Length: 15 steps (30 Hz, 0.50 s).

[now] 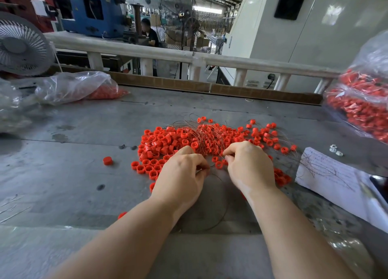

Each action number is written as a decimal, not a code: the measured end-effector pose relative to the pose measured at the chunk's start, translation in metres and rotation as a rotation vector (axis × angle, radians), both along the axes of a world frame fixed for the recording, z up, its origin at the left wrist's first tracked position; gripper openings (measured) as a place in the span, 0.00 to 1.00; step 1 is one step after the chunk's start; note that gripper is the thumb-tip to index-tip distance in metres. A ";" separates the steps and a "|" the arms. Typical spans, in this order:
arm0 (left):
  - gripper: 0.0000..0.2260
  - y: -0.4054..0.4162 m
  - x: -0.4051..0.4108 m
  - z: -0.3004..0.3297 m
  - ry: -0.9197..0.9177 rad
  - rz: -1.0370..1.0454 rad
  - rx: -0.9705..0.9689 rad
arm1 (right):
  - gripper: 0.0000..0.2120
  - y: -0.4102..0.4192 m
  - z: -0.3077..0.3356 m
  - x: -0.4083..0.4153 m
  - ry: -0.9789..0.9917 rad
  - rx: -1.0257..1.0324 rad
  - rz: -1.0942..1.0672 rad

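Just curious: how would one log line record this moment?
left hand: pinches wire | right hand: pinches wire | red caps: piled on table

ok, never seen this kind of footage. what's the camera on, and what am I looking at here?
No machine: one wide-angle camera on a person's head looks down at their bare hands. The left hand and right hand work over a grey table. On it lies a pile of red caps tangled with thin wires. Both hands' fingers are curled and seem to pinch those wires at the pile's near edge. A left bag and a right bag, both clear, hold more caps; a paper sheet lies at right.
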<state>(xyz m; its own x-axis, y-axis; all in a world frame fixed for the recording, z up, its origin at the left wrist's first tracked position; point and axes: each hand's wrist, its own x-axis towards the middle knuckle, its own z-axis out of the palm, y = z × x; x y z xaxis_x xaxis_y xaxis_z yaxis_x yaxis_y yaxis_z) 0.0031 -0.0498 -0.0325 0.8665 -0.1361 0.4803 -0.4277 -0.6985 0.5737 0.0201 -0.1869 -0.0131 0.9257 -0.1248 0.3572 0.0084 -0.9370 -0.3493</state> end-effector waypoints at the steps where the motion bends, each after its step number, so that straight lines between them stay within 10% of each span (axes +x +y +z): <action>1: 0.04 0.000 0.000 -0.001 0.010 -0.002 0.007 | 0.11 0.000 0.000 0.000 -0.005 -0.001 -0.002; 15: 0.05 0.001 -0.002 0.003 0.019 0.018 0.033 | 0.09 -0.005 0.014 -0.005 -0.193 0.082 0.017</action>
<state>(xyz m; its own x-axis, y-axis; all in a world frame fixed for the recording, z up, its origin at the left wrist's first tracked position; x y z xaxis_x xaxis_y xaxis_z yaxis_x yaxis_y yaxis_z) 0.0011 -0.0491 -0.0299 0.8778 -0.1360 0.4593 -0.4043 -0.7245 0.5582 0.0146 -0.1916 0.0006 0.8434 -0.1455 0.5172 0.0984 -0.9045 -0.4149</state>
